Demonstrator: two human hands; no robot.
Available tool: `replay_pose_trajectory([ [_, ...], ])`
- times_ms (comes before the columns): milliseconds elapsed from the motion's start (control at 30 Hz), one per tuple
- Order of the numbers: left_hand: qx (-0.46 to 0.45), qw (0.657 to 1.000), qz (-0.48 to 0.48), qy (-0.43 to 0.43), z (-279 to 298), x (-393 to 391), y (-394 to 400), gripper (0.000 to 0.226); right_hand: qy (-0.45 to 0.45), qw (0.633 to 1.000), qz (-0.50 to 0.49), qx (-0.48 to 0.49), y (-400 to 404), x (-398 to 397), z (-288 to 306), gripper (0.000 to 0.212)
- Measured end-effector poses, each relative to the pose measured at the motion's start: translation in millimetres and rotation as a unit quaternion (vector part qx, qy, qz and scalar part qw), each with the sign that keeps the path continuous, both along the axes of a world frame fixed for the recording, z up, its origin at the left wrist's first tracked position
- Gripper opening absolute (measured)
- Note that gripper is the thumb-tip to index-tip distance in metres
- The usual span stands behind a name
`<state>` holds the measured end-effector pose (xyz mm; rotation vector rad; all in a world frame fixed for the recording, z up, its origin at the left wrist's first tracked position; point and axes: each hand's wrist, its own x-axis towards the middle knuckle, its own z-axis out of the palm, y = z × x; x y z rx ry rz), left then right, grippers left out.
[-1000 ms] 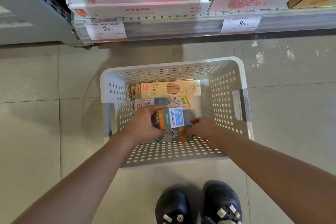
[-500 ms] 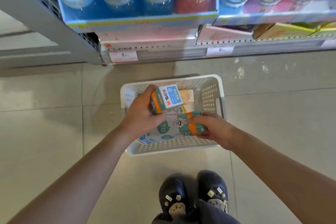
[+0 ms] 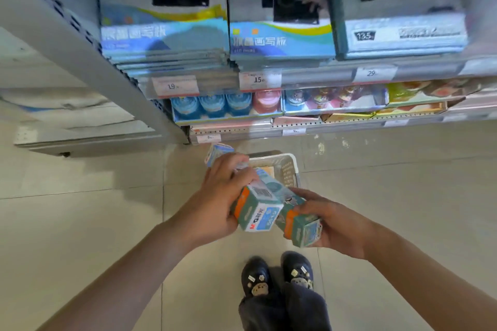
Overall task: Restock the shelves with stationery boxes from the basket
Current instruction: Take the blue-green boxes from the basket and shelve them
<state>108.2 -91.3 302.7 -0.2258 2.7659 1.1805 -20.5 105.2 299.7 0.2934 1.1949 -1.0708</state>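
My left hand [image 3: 215, 196] grips a teal and orange stationery box [image 3: 258, 212] with a blue and white label, lifted well above the floor. A second box [image 3: 216, 152] pokes out past its fingers. My right hand [image 3: 330, 223] holds another teal and orange box [image 3: 298, 226], touching the first. The white perforated basket [image 3: 287, 169] stands on the floor below and behind my hands, mostly hidden by them, with at least one pale box left inside. The shelves [image 3: 295, 75] rise in front of me.
Drawing-board packs [image 3: 279, 40] fill the upper shelf above price tags. Blue and pink tubs [image 3: 226, 105] and flat boxes sit on lower shelves. A grey upright post [image 3: 88, 62] runs diagonally at left. My dark shoes [image 3: 277, 274] stand on the tiled floor.
Both hands have risen out of the basket with the boxes. The view has tilted up, so higher shelves show and the basket looks smaller and farther below.
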Motion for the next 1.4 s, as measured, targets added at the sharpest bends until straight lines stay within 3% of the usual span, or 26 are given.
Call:
replay_pose_trajectory([
  [167, -0.039, 0.996, -0.066, 0.040, 99, 5, 12, 0.051, 0.015, 0.997, 0.029, -0.067, -5, 11, 102, 0.042],
  [300, -0.012, 0.997, -0.023, -0.072, 190, 3, 21, 0.073, 0.022, 0.996, -0.023, -0.079, -10, 16, 173, 0.037],
  [433, -0.055, 0.994, -0.074, 0.065, 254, 4, 16, 0.063, 0.059, 0.990, -0.045, -0.120, -12, 21, 245, 0.038],
  [700, 0.007, 0.994, -0.099, 0.046, 385, -4, -1, 0.070, 0.144, 0.964, -0.083, -0.207, -33, 31, 373, 0.041],
  [833, 0.087, 0.996, -0.014, 0.019, 432, -23, -10, 0.077, 0.196, 0.948, -0.090, -0.232, -42, 27, 420, 0.038],
  [900, 0.150, 0.987, -0.030, 0.038, 449, -28, -15, 0.070, 0.222, 0.941, -0.102, -0.235, -46, 27, 439, 0.039],
  [933, 0.194, 0.980, 0.018, 0.045, 460, -36, -13, 0.059, 0.235, 0.936, -0.111, -0.238, -47, 27, 447, 0.039],
  [1000, 0.286, 0.944, 0.137, 0.090, 479, -48, -4, 0.049, 0.250, 0.923, -0.127, -0.263, -48, 27, 464, 0.037],
  [1067, 0.357, 0.906, 0.181, 0.137, 500, -45, 12, 0.053, 0.255, 0.910, -0.145, -0.292, -47, 25, 479, 0.027],
  [1200, 0.434, 0.876, 0.187, 0.096, 533, -55, 18, 0.027, 0.281, 0.887, -0.163, -0.328, -41, 12, 501, 0.043],
  [1300, 0.438, 0.876, 0.196, 0.043, 552, -79, 17, 0.033, 0.317, 0.879, -0.161, -0.319, -40, -9, 516, 0.045],
  [1400, 0.327, 0.921, 0.196, 0.076, 559, -111, 10, 0.053, 0.365, 0.874, -0.145, -0.285, -41, -41, 530, 0.035],
])
